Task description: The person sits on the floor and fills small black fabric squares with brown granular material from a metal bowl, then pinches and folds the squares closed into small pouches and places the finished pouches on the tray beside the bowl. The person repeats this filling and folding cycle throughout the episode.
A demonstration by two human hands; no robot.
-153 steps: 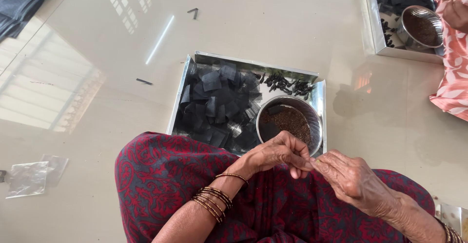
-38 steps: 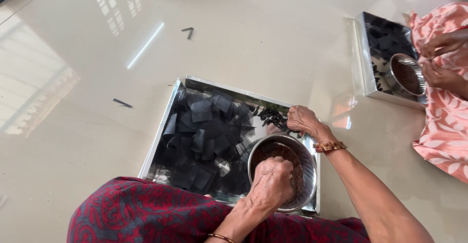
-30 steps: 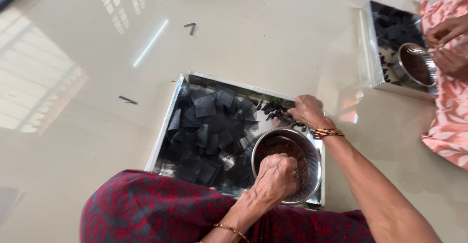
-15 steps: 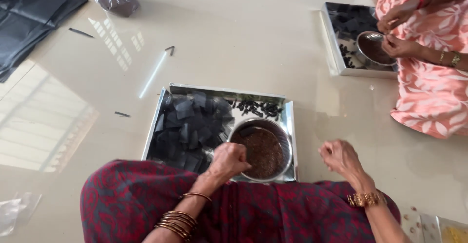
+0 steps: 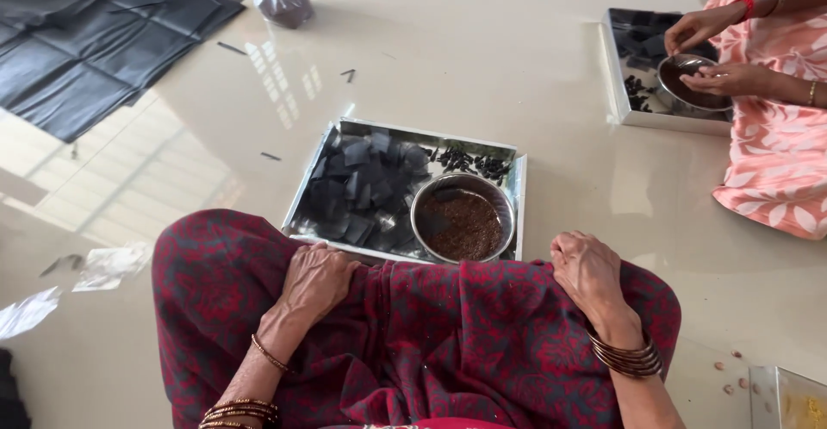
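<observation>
Landmark: metal tray [image 5: 314,189], on the glossy floor directly ahead of the seated person's knees.

Inside tray: black cut squares [image 5: 366,189] heaped over its left and middle part; round steel bowl [image 5: 463,220] of brown granular filling in its near right corner, rim touching the tray's near wall; small dark rolled pieces [image 5: 472,164] along the far right edge.

Left hand [image 5: 315,279] rests palm-down on the red patterned cloth [image 5: 431,334] over the lap, just behind the tray's near left edge, fingers loosely curled together, holding nothing. Right hand [image 5: 590,272] lies on the cloth behind the tray's near right corner, fingers together and bent over the fold, also empty.

Risks, as judged:
- Bowl sits near the knees; a shift of the legs or a tug on the cloth could nudge the tray and spill filling.
- Squares are light and loosely piled; a sleeve or draught could scatter them over the wall.

Beyond the tray: black sheets [image 5: 95,50] far left; another person's hands at a second tray [image 5: 622,93] far right.
</observation>
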